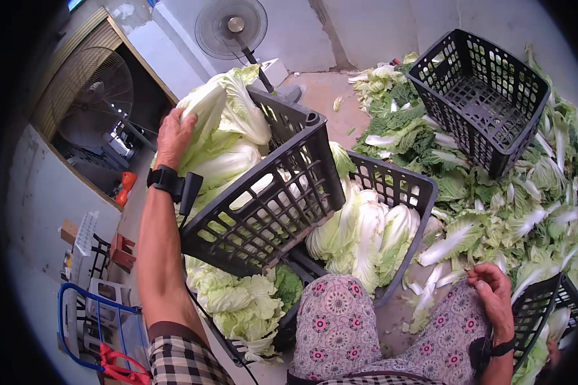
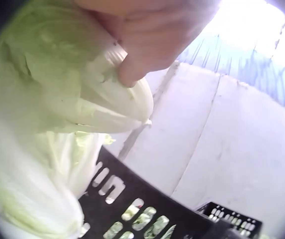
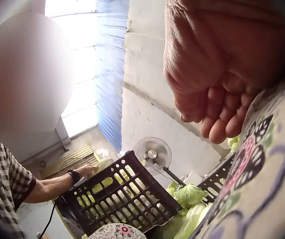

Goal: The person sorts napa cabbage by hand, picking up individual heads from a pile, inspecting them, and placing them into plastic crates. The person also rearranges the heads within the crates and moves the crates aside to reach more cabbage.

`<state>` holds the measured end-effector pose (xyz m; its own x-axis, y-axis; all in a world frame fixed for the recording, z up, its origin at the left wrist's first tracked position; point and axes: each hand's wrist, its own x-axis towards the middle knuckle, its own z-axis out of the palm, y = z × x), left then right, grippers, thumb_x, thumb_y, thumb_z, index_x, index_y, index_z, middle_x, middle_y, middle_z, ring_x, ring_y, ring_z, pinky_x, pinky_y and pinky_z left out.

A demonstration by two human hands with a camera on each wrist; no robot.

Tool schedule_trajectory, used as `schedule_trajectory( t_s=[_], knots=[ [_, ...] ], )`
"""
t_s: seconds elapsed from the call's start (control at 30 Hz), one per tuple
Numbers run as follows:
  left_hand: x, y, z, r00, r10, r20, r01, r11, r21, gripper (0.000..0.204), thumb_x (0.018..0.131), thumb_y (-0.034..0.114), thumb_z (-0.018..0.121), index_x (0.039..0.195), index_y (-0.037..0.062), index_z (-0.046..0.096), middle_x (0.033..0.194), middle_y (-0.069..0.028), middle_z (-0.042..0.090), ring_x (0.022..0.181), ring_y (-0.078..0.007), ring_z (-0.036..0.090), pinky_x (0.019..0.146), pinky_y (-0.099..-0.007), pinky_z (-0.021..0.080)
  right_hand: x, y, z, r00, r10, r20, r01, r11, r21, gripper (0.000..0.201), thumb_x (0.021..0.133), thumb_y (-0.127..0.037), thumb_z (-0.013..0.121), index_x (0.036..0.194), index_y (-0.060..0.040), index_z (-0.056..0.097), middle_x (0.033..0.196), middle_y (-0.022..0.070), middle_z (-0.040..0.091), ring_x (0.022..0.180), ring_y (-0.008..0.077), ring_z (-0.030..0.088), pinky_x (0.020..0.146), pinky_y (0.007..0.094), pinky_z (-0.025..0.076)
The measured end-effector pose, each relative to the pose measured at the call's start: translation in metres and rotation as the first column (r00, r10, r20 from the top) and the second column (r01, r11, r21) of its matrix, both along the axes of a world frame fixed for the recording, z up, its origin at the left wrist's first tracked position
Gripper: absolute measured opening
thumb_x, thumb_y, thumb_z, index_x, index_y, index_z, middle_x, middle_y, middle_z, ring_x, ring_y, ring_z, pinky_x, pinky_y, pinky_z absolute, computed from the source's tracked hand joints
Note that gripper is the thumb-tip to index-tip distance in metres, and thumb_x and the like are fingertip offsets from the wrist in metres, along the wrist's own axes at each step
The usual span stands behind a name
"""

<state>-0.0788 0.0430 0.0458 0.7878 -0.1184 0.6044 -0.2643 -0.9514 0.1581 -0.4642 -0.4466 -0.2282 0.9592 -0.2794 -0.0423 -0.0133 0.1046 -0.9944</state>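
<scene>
My left hand grips a napa cabbage by its pale base end, thumb pressed to the side; the leaves hide part of the other fingers. In the left wrist view that cabbage lies above another cabbage. Both belong to the heap in a black plastic crate, which sits tilted on top of other crates. Over the patterned trousers at the right knee is my right hand, its fingers loosely curled. Nothing shows in its palm.
More cabbages fill a lower crate and another at lower left. Loose leaves cover the floor at right, with an upright black crate among them. A standing fan is at the back, a blue-framed cart at left.
</scene>
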Motion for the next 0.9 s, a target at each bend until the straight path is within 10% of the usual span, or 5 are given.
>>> schedule_trajectory(
  t_s=[0.13, 0.33, 0.57, 0.73, 0.9],
  knots=[
    [-0.042, -0.006, 0.017, 0.925, -0.288, 0.246, 0.367, 0.846, -0.387, 0.039, 0.093, 0.031, 0.056, 0.114, -0.002, 0.058, 0.092, -0.0066, 0.064, 0.082, -0.0109, 0.058, 0.074, -0.0268, 0.047, -0.006, -0.001, -0.001, 1.0, -0.014, 0.011, 0.014, 1.0, -0.021, 0.03, 0.083, -0.004, 0.058, 0.113, 0.0, 0.054, 0.104, 0.0085, 0.062, 0.094, 0.0153, 0.059, 0.087, 0.0282, 0.046],
    [-0.141, -0.056, 0.038, 0.652, -0.65, 0.391, 0.692, 0.3, -0.657, 0.038, 0.096, 0.031, 0.052, 0.118, -0.0006, 0.054, 0.102, -0.0053, 0.063, 0.086, -0.0097, 0.06, 0.076, -0.025, 0.05, -0.012, 0.004, 0.007, 0.993, -0.071, 0.089, 0.067, 0.997, 0.045, 0.042, 0.084, -0.008, 0.06, 0.123, -0.0009, 0.047, 0.114, 0.0091, 0.057, 0.099, 0.0163, 0.058, 0.088, 0.0288, 0.047],
    [-0.235, -0.137, -0.037, 0.552, -0.771, 0.318, 0.61, 0.113, -0.784, 0.043, 0.097, 0.03, 0.05, 0.125, -0.0018, 0.049, 0.111, -0.0059, 0.062, 0.096, -0.0103, 0.059, 0.083, -0.024, 0.047, -0.028, 0.008, 0.033, 0.966, -0.169, 0.197, 0.198, 0.971, -0.134, 0.105, 0.069, -0.051, 0.075, 0.146, -0.0068, 0.02, 0.145, 0.0149, 0.034, 0.133, 0.0265, 0.035, 0.105, 0.04, 0.032],
    [-0.272, -0.195, -0.103, 0.231, -0.968, 0.102, 0.451, 0.013, -0.892, 0.045, 0.097, 0.03, 0.05, 0.129, -0.0018, 0.047, 0.117, -0.0074, 0.058, 0.105, -0.0138, 0.054, 0.091, -0.0268, 0.042, -0.023, 0.039, 0.068, 0.937, -0.052, 0.346, 0.143, 0.959, -0.243, 0.123, 0.06, -0.059, 0.079, 0.147, -0.0044, 0.01, 0.147, 0.0201, 0.025, 0.135, 0.0293, 0.029, 0.109, 0.0417, 0.027],
    [-0.305, -0.253, -0.157, 0.129, -0.983, -0.132, 0.642, 0.184, -0.744, 0.075, 0.088, 0.05, 0.058, 0.137, -0.0024, 0.035, 0.126, -0.0212, 0.048, 0.118, -0.0306, 0.048, 0.101, -0.0375, 0.036, -0.023, 0.072, 0.07, 0.981, 0.017, 0.195, -0.044, 0.99, 0.134, 0.078, 0.069, -0.029, 0.084, 0.13, -0.0006, 0.045, 0.122, 0.01, 0.056, 0.11, 0.0174, 0.054, 0.095, 0.0327, 0.044]
  ],
)
